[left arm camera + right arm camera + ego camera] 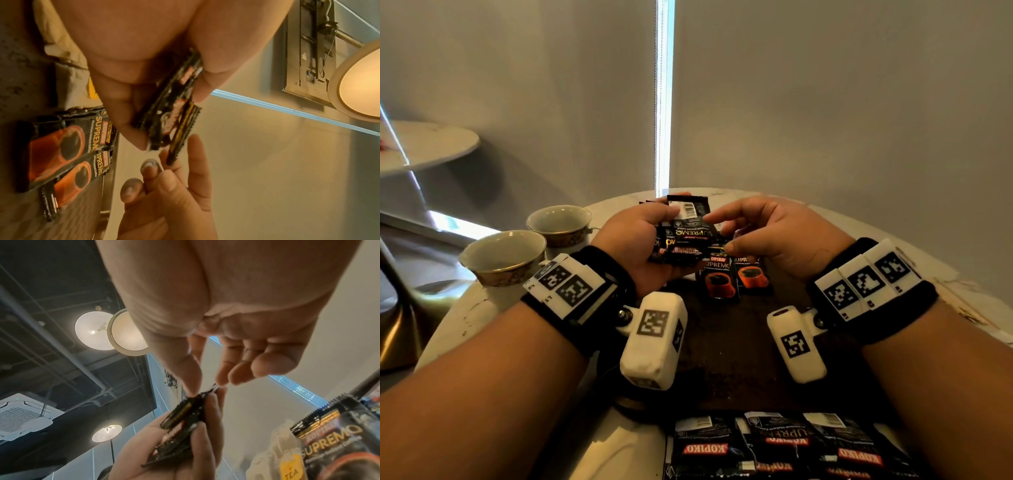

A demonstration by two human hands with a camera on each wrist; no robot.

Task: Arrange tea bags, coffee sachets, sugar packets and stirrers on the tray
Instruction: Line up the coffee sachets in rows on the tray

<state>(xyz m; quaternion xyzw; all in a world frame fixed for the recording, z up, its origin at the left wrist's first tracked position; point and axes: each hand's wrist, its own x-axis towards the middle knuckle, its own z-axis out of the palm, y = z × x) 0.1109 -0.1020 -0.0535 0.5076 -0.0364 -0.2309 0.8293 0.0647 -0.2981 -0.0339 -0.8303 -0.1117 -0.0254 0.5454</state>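
Observation:
My left hand [654,233] grips a stack of black coffee sachets [683,233], held above the far end of the dark brown tray [739,346]. My right hand [720,231] pinches the edge of one sachet in that stack between thumb and index finger; the right wrist view shows the fingertips [221,382] at the sachet's corner [212,387]. Two coffee sachets [734,277] with orange cups printed on them lie side by side on the tray under my hands. A tea bag [292,467] with a yellow tag lies beyond them.
Several more black coffee sachets [774,445] lie at the table's near edge, in front of the tray. Two gold-trimmed cups [503,257] [560,224] stand at the left on the round white table [619,442]. A blind-covered wall rises just behind the table.

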